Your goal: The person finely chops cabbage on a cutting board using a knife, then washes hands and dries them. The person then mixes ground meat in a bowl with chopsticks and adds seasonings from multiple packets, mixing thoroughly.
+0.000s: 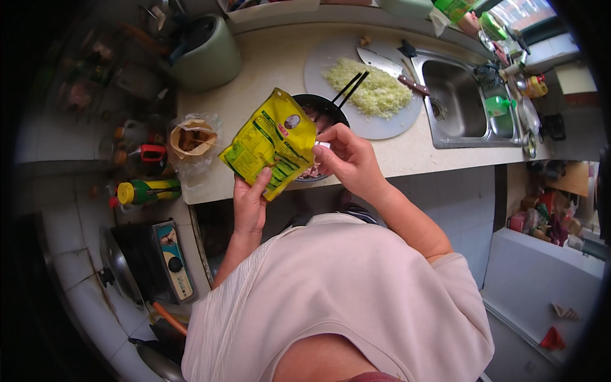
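My left hand (250, 200) grips the lower edge of a yellow-green printed seasoning pouch (269, 143), thumb on its front. At the pouch's right edge, my right hand (353, 160) pinches a small white item (323, 144) between thumb and fingers; what it is I cannot tell. Behind the pouch, partly covered by it and my right hand, is a dark bowl (321, 99) of pinkish minced meat (312, 171). Two black chopsticks (352, 88) lean out over its far rim. Beyond, chopped pale-green cabbage (374, 88) is heaped on a round white cutting board (329, 52).
A cleaver (382, 62) lies on the board, handle towards the steel sink (453, 102). Left on the counter (267, 52) are a paper-lined plastic bag (193, 138) and a pale green bin-like container (210, 57). Bottles (148, 191) and a gas stove (162, 262) stand at my left.
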A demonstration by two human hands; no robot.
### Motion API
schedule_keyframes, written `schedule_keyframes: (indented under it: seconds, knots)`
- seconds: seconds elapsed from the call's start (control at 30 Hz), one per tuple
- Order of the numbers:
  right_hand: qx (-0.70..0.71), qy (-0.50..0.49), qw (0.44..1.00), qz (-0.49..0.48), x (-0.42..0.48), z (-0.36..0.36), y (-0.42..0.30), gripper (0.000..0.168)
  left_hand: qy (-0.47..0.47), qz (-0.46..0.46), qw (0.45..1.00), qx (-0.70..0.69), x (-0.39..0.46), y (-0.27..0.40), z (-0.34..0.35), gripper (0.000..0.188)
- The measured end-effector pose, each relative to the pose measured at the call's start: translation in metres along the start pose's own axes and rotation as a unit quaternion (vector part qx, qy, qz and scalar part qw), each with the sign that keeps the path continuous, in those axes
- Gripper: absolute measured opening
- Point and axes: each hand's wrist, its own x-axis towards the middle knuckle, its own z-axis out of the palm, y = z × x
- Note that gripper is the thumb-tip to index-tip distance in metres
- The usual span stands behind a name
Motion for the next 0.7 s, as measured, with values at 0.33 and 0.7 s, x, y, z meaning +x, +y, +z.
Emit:
schedule_keyframes:
  seconds: [0.33,0.7]
  knots:
    - [-0.032,0.018,0.997,-0.071,-0.005,-0.018,-0.009,0.016,-0.020,-0.039,0.994,-0.097,-0.014,-0.001,0.016,0.045]
    - [-0.078,0.049,0.984,-0.153,-0.018,-0.035,0.004,0.016,0.003,-0.041,0.993,-0.110,-0.021,-0.011,0.015,0.046]
